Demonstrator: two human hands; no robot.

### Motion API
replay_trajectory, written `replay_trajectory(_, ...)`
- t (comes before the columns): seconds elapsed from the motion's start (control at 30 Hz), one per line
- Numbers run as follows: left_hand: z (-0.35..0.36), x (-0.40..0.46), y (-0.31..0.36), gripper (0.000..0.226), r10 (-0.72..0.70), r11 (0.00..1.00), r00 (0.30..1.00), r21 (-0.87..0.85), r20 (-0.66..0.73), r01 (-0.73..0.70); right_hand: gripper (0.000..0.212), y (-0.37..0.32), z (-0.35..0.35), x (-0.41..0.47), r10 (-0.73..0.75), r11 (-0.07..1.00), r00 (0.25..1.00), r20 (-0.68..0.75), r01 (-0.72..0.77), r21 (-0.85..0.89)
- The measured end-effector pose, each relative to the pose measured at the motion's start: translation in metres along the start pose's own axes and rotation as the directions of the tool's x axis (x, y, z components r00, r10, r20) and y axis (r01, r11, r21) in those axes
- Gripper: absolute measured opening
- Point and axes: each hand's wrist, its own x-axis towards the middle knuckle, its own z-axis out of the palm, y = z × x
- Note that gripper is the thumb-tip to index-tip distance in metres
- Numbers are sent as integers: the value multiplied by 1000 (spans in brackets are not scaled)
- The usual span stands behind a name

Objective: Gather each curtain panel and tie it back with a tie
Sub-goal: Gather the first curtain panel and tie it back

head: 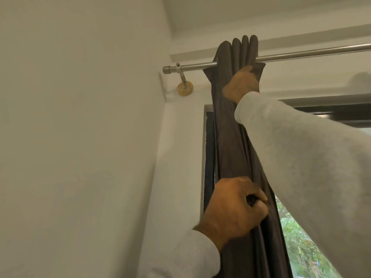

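Left hand: grip closed in a fist around the bunched dark brown curtain panel, thumb and fingers wrapped over a fold at the panel's right edge. The back of the hand faces the camera; the forearm rises from the lower frame in a pale grey sleeve.

Right hand: raised high, set against the gathered fabric just below the rod. Its fingers are hidden in or behind the cloth, so how tightly the grip closes cannot be told. The right arm, in a matching grey sleeve, crosses the frame diagonally from the lower right and covers much of the window.

The curtain panel hangs from a steel curtain rod, gathered into a narrow column toward the rod's left end, its top pleats standing above the rod. It drops along the left side of the dark window frame.

Surroundings: the rod sits in a metal bracket on a round wooden mount fixed to the white wall. Green foliage shows through the glass at lower right.
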Motion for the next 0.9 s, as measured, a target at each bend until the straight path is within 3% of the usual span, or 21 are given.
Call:
replay_trajectory(0.07, 2, 5, -3, 12, 4, 1000, 1000, -4, 4, -4, 57, 5, 5, 5, -184, 982, 978, 95, 187, -31)
replay_trajectory(0.13, 2, 7, -10, 14, 21, 1000, 999, 6, 25, -21, 58, 17, 5, 11, -243, 970, 957, 159, 243, 23)
replay_trajectory(0.23, 3, 1, -21, 14, 25, 1000, 999, -3, 34, -24, 64, 38, 4, 12, -218, 974, 963, 157, 206, 92)
replay_trajectory(0.3, 6, -9, -28, 22, -17, 1000, 1000, -11, -11, 17, 56, 43, 3, -2, -165, 983, 978, 127, 152, 103)
replay_trajectory(0.4, 11, -24, -36, 32, -66, 971, 982, 214, -175, 104, 47, 37, 10, -24, -95, 993, 983, 156, 83, 86)
replay_trajectory(0.5, 15, -39, -35, 21, -136, 921, 936, 307, -325, 240, 49, 35, 20, -45, -22, 996, 957, 288, -4, 87)
replay_trajectory(0.6, 23, -49, -30, 46, -290, 877, 871, 255, -396, 407, 37, 40, 31, -66, -6, 996, 954, 300, -20, 84)
replay_trajectory(0.73, 30, -57, -23, 23, -454, 769, 835, 338, -311, 543, 26, 52, 32, -98, -40, 997, 938, 345, 16, 70)
replay_trajectory(0.9, 44, -73, -7, 30, -539, 714, 810, 384, -231, 585, 22, 74, 28, -142, -99, 995, 915, 391, 88, 47)
